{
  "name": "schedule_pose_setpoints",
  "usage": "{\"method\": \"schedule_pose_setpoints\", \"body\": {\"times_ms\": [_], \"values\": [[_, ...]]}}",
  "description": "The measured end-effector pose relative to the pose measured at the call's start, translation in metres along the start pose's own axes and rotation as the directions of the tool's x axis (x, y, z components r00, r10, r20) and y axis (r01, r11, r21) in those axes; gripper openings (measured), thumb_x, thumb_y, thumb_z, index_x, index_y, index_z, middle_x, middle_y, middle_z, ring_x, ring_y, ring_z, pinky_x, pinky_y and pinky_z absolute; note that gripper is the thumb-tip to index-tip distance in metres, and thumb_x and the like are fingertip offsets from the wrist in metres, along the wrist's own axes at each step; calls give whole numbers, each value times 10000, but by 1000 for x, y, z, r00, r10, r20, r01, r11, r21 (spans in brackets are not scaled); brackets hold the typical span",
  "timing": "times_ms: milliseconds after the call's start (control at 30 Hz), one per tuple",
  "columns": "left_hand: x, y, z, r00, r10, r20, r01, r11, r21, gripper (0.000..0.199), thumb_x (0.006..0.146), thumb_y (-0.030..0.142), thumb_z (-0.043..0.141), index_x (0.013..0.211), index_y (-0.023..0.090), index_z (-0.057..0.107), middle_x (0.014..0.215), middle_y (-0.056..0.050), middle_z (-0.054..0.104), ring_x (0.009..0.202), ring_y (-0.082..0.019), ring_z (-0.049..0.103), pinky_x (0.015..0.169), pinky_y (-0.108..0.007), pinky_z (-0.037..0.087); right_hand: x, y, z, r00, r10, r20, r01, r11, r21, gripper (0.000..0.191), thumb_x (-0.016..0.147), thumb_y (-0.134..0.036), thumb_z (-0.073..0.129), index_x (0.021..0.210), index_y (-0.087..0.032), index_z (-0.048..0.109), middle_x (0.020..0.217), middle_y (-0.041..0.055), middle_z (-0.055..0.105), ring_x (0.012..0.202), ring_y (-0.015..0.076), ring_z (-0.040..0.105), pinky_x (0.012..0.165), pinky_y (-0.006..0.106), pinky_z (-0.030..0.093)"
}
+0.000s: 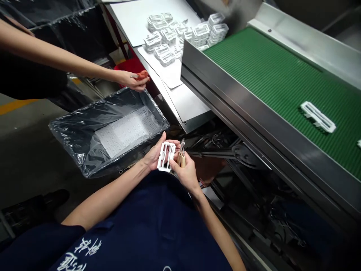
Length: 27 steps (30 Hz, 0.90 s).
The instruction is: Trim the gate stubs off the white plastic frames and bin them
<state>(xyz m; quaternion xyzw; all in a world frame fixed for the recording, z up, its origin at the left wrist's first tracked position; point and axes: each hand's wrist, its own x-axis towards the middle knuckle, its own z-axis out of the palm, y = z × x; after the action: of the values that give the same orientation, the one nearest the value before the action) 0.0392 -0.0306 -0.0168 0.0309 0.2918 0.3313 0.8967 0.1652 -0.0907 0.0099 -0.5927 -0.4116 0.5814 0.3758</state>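
Note:
Just in front of my body, a white plastic frame (162,162) with long slots rests in my left hand (153,155), its fingers behind the part and its thumb raised beside it. My right hand (186,171) grips a pair of nippers (183,161) with beige handles, their metal jaws pointing up. The right thumb presses on the frame's lower right edge, so both hands touch it. Part of the left fingers is hidden behind the frame.
Left stands a bin (81,158) lined with black plastic, white parts packed inside. A co-worker's hand (132,79) holds pliers with red handles above it. Stacked white frames (166,55) cover the table. At right, a green conveyor belt (270,71) carries a white frame (318,116) behind a metal side wall.

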Motion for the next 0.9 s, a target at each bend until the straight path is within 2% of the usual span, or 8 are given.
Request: {"method": "schedule_pose_setpoints", "body": {"times_ms": [133,267,367,467,567,667,767,900], "values": [[-18,14,-24,995,61,-81,-66,996,-56,516,886,545,386,898,90,629,753,-102,649,610,-188,631,581,-313,542,10,-1,36,999,-1,-48,-15,946,-325,130,768,-305,555,828,-209,493,737,-19,570,647,129,530,619,241,424],[-30,16,-51,958,147,-248,-159,987,-28,231,857,316,567,901,98,629,712,-66,632,575,-142,618,539,-228,523,16,-3,67,1000,-18,-8,8,739,-674,144,793,-312,506,901,-218,527,828,24,595,704,167,562,635,268,407],[-37,22,-75,920,238,-313,-258,966,-24,150,815,205,617,943,126,621,710,-34,611,594,-125,614,546,-206,521,28,-2,79,999,-47,22,46,635,-771,232,791,-410,525,903,-207,542,887,57,585,758,187,565,662,280,410],[-45,37,-107,878,286,-384,-312,950,-6,165,792,178,637,952,149,607,745,-26,605,651,-139,626,608,-249,547,62,-3,70,1000,-14,-23,-9,634,-774,381,786,-554,487,918,-202,547,783,35,602,712,188,570,635,273,405],[-53,59,-145,841,270,-468,-295,955,20,133,781,151,636,907,125,603,780,-46,612,643,-127,618,618,-246,546,124,-3,43,978,-75,-195,-119,567,-815,467,774,-602,455,938,-181,571,744,46,612,692,201,573,634,285,406],[-59,81,-187,811,229,-538,-234,970,59,107,793,174,612,880,114,595,735,-46,597,610,-119,599,601,-245,537,198,4,17,889,-265,-374,-221,467,-856,476,764,-563,483,951,-138,586,883,135,618,855,266,564,749,353,410],[-58,100,-229,766,219,-604,-158,975,154,119,780,229,620,784,124,565,651,-21,552,538,-111,558,537,-238,506,263,21,1,789,-383,-480,-301,441,-846,495,771,-499,488,1069,-107,546,1128,215,532,1085,344,451,888,450,341],[-40,120,-291,666,249,-703,48,927,372,206,790,325,609,800,125,561,625,-3,526,471,-103,496,448,-225,421,314,45,-9,720,-460,-519,-332,429,-840,522,806,-471,449,1180,-111,492,1241,203,463,1169,353,388,958,478,291]]}}
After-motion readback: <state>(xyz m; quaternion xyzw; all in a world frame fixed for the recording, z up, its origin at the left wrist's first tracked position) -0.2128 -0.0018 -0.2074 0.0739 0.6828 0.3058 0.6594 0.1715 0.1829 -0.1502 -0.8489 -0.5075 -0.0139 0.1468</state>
